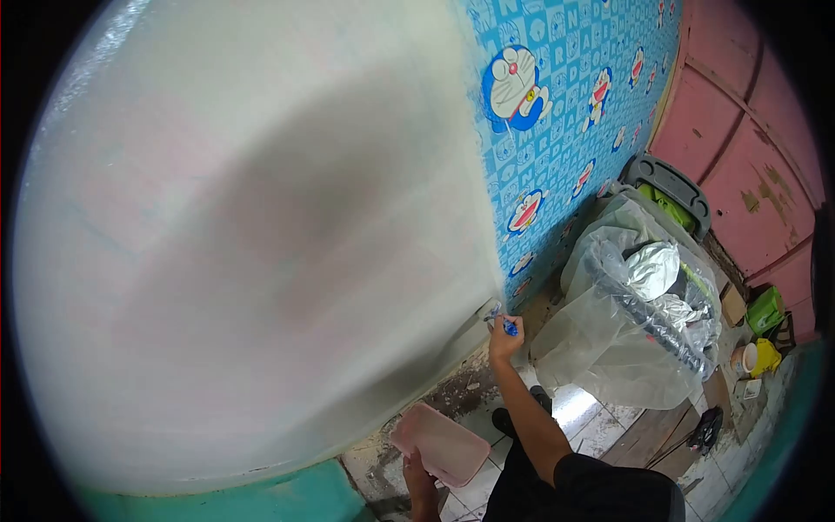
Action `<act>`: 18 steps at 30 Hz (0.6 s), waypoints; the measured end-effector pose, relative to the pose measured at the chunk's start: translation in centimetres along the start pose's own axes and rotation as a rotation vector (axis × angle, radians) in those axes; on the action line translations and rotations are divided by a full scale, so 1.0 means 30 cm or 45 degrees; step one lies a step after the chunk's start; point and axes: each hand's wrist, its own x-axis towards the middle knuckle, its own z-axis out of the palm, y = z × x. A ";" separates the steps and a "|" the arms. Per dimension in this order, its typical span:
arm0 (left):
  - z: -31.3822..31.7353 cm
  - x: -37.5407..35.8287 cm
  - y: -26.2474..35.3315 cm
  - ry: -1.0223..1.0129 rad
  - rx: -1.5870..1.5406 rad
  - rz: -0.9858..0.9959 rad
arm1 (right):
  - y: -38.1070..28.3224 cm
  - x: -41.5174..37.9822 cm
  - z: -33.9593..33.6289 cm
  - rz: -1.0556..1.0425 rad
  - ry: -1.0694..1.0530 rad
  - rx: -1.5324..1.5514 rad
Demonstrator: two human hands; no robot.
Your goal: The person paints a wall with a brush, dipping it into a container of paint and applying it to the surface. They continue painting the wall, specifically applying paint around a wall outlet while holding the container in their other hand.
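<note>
Low on the whitish wall (348,217), near its edge with the blue patterned wallpaper (557,104), my right hand (504,337) is closed round the blue handle of a small paint roller (511,327). The roller's pale head lies against the wall just above the fingers. Below and to the left, my left hand (419,477) holds a pink rectangular tray (445,444) by its near left side. The tray is over the floor beside the foot of the wall.
A large container (591,348) wrapped in clear plastic stands right of my right hand, with silvery bundles on top. Behind it are a grey plastic part (671,187) and a pink door (739,148). Boards, a tub (744,358) and green and yellow bags lie at the right.
</note>
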 end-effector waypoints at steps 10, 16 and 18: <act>-0.006 -0.113 0.132 0.036 -0.083 0.085 | -0.972 -0.386 0.318 -0.127 -0.271 0.205; 0.001 -0.118 0.132 0.049 -0.178 0.116 | -1.025 -0.309 0.334 0.025 -0.535 0.644; 0.023 -0.126 0.132 0.033 -0.183 0.110 | -0.897 -0.246 0.317 0.145 -0.610 0.700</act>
